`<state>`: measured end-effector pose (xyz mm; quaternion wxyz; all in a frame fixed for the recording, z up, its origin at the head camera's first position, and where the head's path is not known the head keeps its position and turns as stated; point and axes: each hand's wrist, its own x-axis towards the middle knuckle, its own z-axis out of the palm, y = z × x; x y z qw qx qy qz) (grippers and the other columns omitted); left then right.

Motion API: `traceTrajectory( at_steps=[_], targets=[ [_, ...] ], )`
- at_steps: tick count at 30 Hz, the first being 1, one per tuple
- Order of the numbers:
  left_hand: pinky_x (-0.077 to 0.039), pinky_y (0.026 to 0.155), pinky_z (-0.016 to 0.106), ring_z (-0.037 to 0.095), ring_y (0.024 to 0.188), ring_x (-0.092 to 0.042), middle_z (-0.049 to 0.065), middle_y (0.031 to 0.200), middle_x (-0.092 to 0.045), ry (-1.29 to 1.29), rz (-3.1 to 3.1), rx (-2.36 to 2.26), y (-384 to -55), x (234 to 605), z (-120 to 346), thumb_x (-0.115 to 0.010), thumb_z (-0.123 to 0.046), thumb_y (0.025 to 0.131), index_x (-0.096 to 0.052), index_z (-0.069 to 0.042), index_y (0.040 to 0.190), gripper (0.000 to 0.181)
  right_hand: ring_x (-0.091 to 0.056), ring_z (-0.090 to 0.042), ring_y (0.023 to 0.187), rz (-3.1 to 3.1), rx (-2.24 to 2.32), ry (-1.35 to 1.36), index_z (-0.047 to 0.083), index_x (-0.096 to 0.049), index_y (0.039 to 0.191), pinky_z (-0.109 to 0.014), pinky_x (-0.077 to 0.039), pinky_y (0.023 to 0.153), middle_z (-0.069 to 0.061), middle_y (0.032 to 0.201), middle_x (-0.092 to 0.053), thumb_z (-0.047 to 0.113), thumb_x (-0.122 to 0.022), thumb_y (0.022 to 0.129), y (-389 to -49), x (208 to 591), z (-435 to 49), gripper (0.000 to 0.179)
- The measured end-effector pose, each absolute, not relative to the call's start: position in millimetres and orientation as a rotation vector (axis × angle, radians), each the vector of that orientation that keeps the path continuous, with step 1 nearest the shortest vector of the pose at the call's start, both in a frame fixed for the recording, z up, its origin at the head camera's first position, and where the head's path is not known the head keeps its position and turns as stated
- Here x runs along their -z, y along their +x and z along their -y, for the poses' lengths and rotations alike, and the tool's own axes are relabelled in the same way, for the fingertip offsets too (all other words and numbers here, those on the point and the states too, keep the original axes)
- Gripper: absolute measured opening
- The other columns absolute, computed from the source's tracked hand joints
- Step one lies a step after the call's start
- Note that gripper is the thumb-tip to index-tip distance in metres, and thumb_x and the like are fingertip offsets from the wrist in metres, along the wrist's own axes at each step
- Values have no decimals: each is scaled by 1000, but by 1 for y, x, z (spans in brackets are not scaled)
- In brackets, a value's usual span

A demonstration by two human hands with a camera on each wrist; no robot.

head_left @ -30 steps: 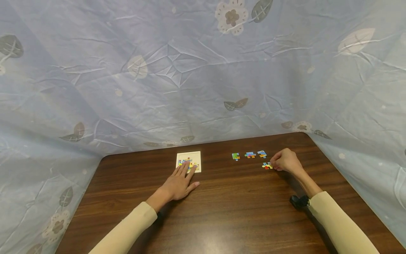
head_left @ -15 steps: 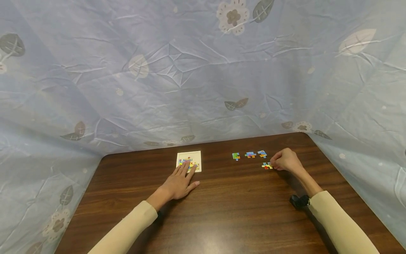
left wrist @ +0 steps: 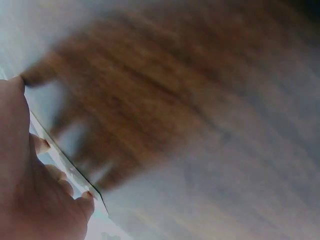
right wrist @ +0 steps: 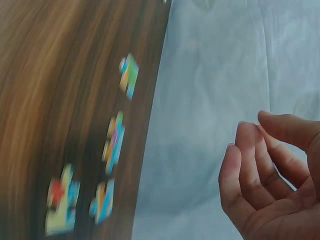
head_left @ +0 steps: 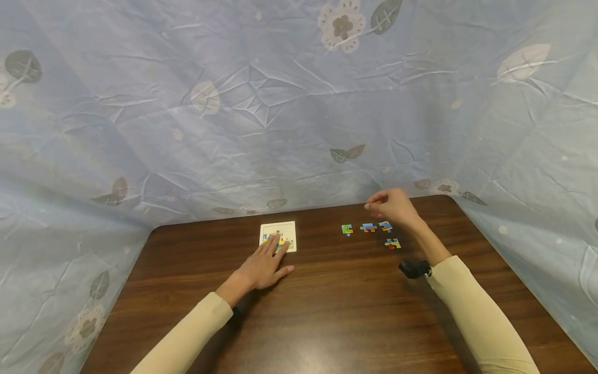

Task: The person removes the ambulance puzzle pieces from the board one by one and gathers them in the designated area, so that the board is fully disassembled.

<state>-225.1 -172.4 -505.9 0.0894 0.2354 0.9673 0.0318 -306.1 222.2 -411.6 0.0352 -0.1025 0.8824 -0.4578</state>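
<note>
In the head view my left hand lies flat with spread fingers over the lower part of a small cream puzzle board. Colourful pieces fitted into the board show around the fingertips. The left wrist view catches the fingers on the board's edge. My right hand hovers above the loose jigsaw pieces, its fingers loosely bent and holding nothing, as the right wrist view shows. Below it on the table lie a yellow-and-red piece, a blue-and-orange piece, a blue-and-pink piece and a green piece.
The dark wooden table ends at the back against a pale blue flowered cloth, which also hangs at both sides. A black wrist device is strapped on the right arm.
My right hand has let go of the yellow-and-red piece, lifted, and moved left and toward the back. That piece stays in nearly the same place. The left hand has hardly moved.
</note>
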Motion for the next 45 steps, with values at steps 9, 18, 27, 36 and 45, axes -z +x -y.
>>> traceTrajectory(
  at_steps=[9, 18, 27, 36, 45],
  targets=[
    [-19, 134, 58, 53, 162, -6, 22, 177, -5, 601, -2887, -146, -223, 507, 173, -35, -68, 107, -17, -21, 171, 81, -77, -22, 80, -2620, 1443, -486, 0, -79, 110, -33, -66, 72, -21, 100, -79, 18, -72, 100, -321, 421, -149, 22],
    [-18, 135, 57, 46, 164, -7, 29, 175, -5, 542, -2877, -171, -216, 503, 183, -33, -68, 107, -18, -13, 170, 85, -78, -39, 92, -2572, 1337, -620, -1, -80, 108, -47, -66, 80, -18, 99, -80, 16, -70, 101, -326, 440, -85, 21],
    [-22, 133, 57, 43, 165, -6, 27, 176, -1, 579, -2861, -107, -214, 506, 189, -32, -70, 107, -12, -12, 170, 88, -75, -27, 88, -2618, 1170, -699, 5, -81, 102, -30, -61, 73, -13, 102, -80, 18, -74, 99, -333, 469, -29, 15],
    [-20, 134, 56, 41, 166, -7, 25, 177, -2, 568, -2866, -73, -212, 511, 188, -29, -70, 107, -11, -14, 171, 87, -74, -22, 94, -2661, 1024, -689, 0, -76, 116, -34, -65, 86, -11, 108, -79, 15, -77, 94, -331, 490, 7, 26],
    [-19, 135, 55, 39, 166, -5, 23, 177, 0, 544, -2855, -78, -213, 511, 188, -27, -73, 106, -10, -16, 171, 88, -69, -21, 96, -2681, 962, -634, 0, -74, 121, -36, -62, 91, -10, 108, -75, 16, -79, 93, -329, 493, 19, 32]
  ],
)
